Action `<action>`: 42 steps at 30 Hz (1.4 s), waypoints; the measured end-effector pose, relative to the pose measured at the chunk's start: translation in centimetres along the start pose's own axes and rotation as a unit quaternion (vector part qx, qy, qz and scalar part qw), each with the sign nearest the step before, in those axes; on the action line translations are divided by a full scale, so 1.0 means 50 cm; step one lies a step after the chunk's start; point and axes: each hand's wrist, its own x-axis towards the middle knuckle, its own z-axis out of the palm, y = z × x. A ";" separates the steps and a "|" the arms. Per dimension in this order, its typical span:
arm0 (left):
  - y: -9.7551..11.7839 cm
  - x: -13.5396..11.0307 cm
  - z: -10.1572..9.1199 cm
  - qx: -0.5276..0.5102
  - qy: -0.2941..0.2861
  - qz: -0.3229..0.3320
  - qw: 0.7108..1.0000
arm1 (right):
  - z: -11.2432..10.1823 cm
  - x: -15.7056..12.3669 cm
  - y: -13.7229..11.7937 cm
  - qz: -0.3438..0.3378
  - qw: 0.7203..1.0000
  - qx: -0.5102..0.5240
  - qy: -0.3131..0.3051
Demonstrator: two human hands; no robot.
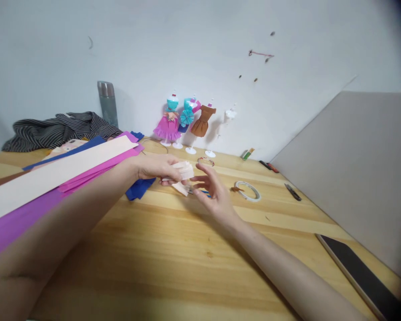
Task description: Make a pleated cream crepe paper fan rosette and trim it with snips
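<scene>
My left hand (162,168) grips a small piece of pleated cream crepe paper (184,170) between thumb and fingers. Just to its right, my right hand (211,189) is held with fingers apart and nothing in them, its fingertips close to the pleats. Below the held piece, a cream paper strip (180,189) sticks out; whether it joins the pleated piece I cannot tell. Blue folded paper (140,189) lies on the table under my left wrist. Part of a thin blue object (205,193) shows behind my right fingers.
Long cream (63,174) and purple (20,223) paper sheets lie at left. Small dress forms, one in a brown paper dress (203,121), stand by the wall near a flask (107,102). A tape roll (248,191), a cutter (292,192) and a tablet (359,274) are at right.
</scene>
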 end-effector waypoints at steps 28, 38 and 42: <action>-0.070 0.046 0.027 0.080 -0.048 -0.103 0.990 | 0.028 -0.016 0.018 0.128 0.984 0.125 0.003; -0.062 0.024 0.042 0.007 -0.023 -0.113 0.993 | 0.056 -0.027 0.017 0.160 0.965 0.209 0.006; -0.058 0.007 0.063 0.051 0.017 -0.155 0.986 | 0.066 -0.035 0.012 0.145 0.974 0.176 0.004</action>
